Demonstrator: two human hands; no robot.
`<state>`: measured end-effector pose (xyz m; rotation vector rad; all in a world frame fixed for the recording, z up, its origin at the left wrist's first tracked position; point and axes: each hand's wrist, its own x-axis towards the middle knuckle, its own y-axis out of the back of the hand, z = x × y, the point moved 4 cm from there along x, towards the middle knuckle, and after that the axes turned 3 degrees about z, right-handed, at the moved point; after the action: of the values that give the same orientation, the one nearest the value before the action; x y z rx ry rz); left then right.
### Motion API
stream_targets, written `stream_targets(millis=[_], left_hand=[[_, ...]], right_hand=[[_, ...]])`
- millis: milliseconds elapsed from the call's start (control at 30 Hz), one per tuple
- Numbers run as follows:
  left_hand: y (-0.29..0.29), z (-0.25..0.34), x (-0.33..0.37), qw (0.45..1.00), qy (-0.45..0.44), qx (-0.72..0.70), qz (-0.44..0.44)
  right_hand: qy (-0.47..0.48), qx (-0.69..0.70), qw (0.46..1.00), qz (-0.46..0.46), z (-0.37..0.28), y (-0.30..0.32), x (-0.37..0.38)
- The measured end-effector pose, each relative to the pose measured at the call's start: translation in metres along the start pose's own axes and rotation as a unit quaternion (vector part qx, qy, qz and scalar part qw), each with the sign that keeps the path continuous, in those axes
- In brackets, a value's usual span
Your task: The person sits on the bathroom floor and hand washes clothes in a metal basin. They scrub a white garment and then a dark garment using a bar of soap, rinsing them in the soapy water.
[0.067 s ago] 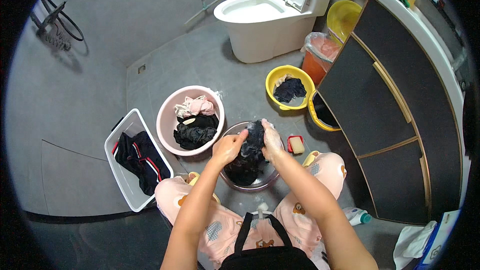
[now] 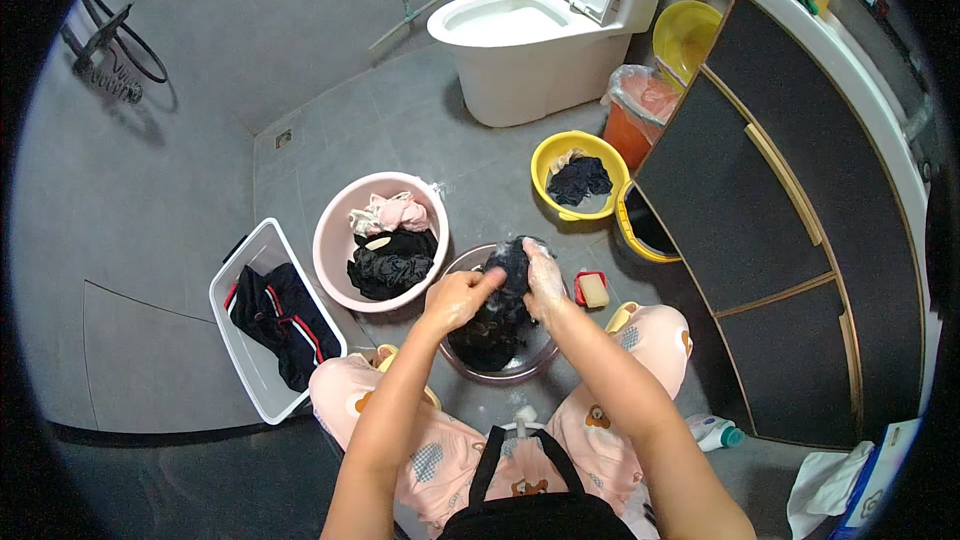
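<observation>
Cloth point(image 2: 488, 338): dark, lathered, bunched between the hands I steer from afar, lower end in the basin point(image 2: 541, 348).
Left hand point(image 2: 462, 298): thumb against cloth, fingers curled; I cannot tell their grip.
Right hand point(image 2: 544, 280): fingers holding the cloth's upper part.
Scrub: the step in hand, I judge; next calls for a firm two-sided hold over the basin.

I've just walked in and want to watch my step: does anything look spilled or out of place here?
Something slight: whitish splashes, possibly suds, mark the grey floor beside the pink basin, at its far right. They stand out because the floor around them is plain grey.
</observation>
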<state>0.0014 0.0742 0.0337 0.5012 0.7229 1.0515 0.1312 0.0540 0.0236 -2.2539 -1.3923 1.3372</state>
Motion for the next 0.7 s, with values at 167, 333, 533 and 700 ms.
stream_targets(millis=[167,333,533,700], left_hand=[[-0.007,0.003,-0.004,0.979,-0.154,-0.118,0.065],[0.005,-0.006,0.010,0.874,-0.191,-0.344,0.287],[-0.015,0.043,-0.037,0.871,-0.391,-0.237,0.181],[-0.022,0.069,-0.053,0.860,-0.440,-0.123,0.227]], right_hand=[[0.013,0.028,0.999,-0.041,0.013,0.007,0.015],[-0.003,0.029,0.999,0.039,0.029,0.026,0.028],[-0.075,-0.003,0.997,-0.017,0.017,0.010,0.031],[-0.065,-0.117,0.991,0.025,0.011,0.008,0.023]])
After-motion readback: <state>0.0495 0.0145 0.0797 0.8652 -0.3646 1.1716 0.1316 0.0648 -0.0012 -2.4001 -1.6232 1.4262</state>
